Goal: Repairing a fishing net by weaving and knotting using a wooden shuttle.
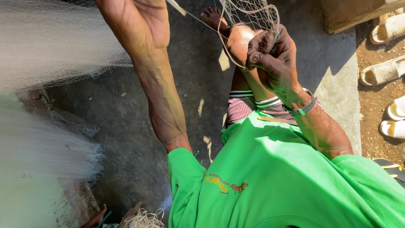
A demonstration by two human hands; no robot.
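My right hand (272, 55) rests over my bent knee (240, 42), fingers pinched shut on a loop of pale fishing net (253, 12) that hangs from the top of the view. A grey band sits on that wrist. My left hand (143, 21) is raised at the top, its fingers cut off by the frame edge. A pale thin netting needle (176, 7) sticks out beside it. A taut thread (202, 21) runs from the needle toward the net at my right hand. My bare foot (213, 17) rests on the concrete floor.
A big heap of fine white net (42, 126) fills the left side. Grey concrete floor (126, 126) lies under me. Pale sandals (386, 69) lie on the dirt at right, a wooden block (350, 14) sits top right, and a coil of pale twine (143, 219) is at the bottom.
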